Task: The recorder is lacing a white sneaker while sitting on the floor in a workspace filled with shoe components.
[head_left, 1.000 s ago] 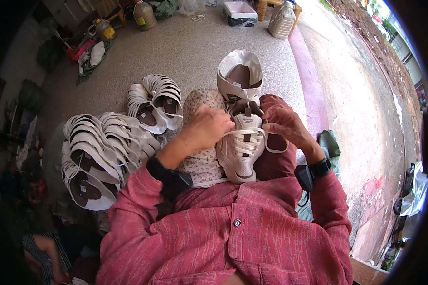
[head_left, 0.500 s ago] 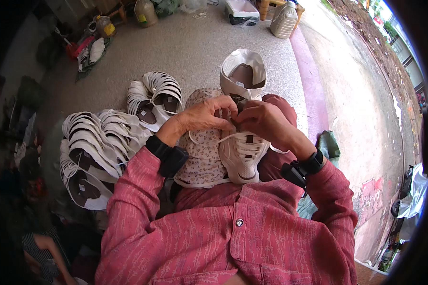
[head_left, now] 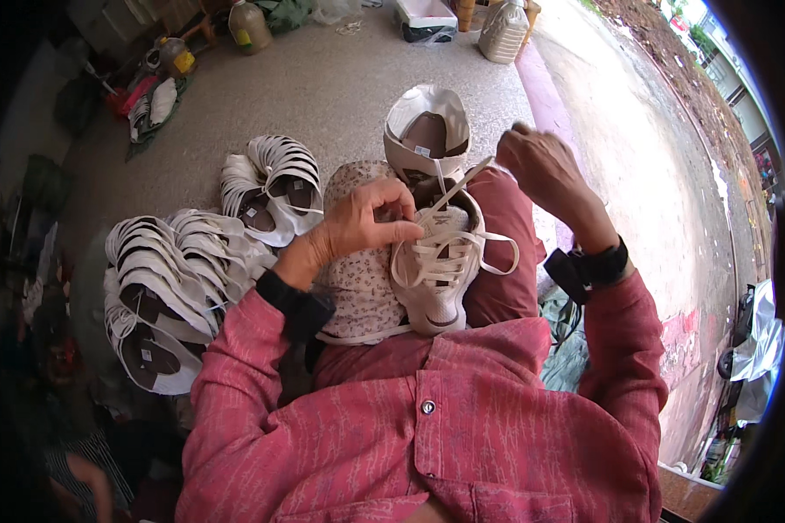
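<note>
A cream sneaker (head_left: 433, 292) rests on my lap, its toe toward me, with white lace threaded across its front and a loop hanging off its right side. My right hand (head_left: 545, 170) is raised to the right of it, closed on a shoelace (head_left: 462, 186) drawn taut up from the shoe. At the sneaker's left upper edge, my left hand (head_left: 366, 218) is curled, thumb and fingers pinching the shoe beside the lace; the exact grip is partly hidden. Just beyond, a second cream shoe upper (head_left: 401, 122) stands with its brown insole showing.
Stacked white shoe uppers (head_left: 161, 279) lie to my left, with another stack (head_left: 275, 187) farther ahead. A flowered cloth (head_left: 366, 292) covers my left leg. Plastic jugs (head_left: 503, 33) and a white tub (head_left: 426, 19) stand at the far side of the floor.
My right hand has moved up and right from the shoe's opening, pulling the lace out straight. My left hand stays by the shoe. A lace loop now shows at the shoe's right.
</note>
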Demonstrator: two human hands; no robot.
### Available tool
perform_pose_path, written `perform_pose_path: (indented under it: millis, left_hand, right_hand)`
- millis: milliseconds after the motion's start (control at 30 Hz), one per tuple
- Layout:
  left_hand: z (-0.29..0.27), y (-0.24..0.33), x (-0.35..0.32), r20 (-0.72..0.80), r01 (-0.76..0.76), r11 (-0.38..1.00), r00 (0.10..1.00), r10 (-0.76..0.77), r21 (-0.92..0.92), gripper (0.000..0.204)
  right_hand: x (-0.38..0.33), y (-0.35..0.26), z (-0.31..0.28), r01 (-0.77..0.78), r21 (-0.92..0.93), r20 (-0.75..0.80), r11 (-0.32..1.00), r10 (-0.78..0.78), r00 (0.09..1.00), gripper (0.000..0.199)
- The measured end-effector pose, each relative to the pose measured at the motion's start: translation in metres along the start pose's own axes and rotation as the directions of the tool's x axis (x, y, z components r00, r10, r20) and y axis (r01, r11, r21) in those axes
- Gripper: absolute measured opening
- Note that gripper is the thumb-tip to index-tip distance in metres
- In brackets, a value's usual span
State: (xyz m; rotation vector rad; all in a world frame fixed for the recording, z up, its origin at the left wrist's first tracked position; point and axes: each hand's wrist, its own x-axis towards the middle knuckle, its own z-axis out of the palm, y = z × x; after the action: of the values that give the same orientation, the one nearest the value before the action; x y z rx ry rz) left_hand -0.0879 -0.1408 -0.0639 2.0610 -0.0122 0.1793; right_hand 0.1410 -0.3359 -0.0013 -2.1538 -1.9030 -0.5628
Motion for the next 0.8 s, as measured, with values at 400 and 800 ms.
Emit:
perform_pose_path:
  millis: [400,800]
  left_hand:
    - [0.041,0.054,-0.004,-0.042,-0.193,0.764,0.960,0.277,0.615,0.021]
    - [-0.001,0.047,0.012,0.299,0.298,0.951,0.918,-0.262,-0.081,0.030]
  right_hand:
    - [-0.031,-0.027,0.032,-0.225,0.488,0.658,-0.843,0.186,0.730,0.022]
    - [-0.076,0.013,0.039,-0.079,0.782,0.394,-0.618,0.392,0.831,0.019]
